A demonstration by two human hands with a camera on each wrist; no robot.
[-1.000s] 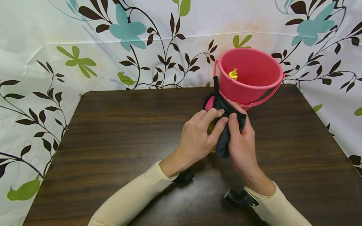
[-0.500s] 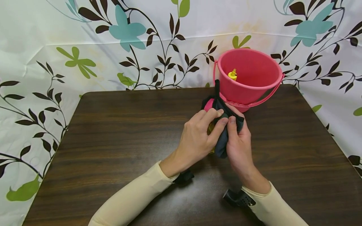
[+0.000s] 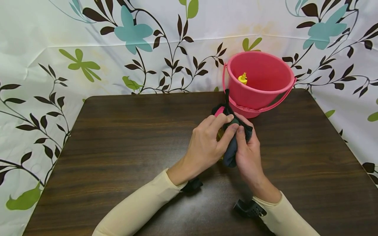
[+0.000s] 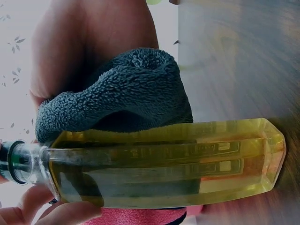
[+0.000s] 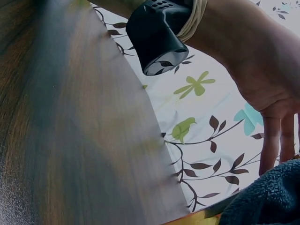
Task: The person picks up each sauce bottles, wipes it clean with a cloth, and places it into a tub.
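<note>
A glass bottle (image 4: 159, 164) of yellow liquid stands upright between the hands, a dark green cap (image 4: 13, 161) on its neck. My left hand (image 3: 203, 144) pinches the bottle at its cap and neck with curled fingers and thumb. On the right side, my right hand (image 3: 250, 160) grips a dark blue-grey terry cloth (image 4: 122, 93) and holds it against the bottle's shoulder and side. One strip of the cloth sticks up toward the bucket, and a pink patch (image 3: 219, 111) shows behind the left fingers. In the head view, hands and cloth hide most of the bottle.
Just behind the hands, a pink bucket (image 3: 251, 100) stands at the table's back edge, its handle lowered at the front. A yellow nozzle top (image 3: 242, 78) shows inside it. The dark wooden table (image 3: 118, 141) meets a patterned curtain (image 3: 103, 72) at the back.
My right hand has shifted slightly left and toward me with the cloth, and the upright strip has dropped lower. My left hand keeps its place on the bottle.
</note>
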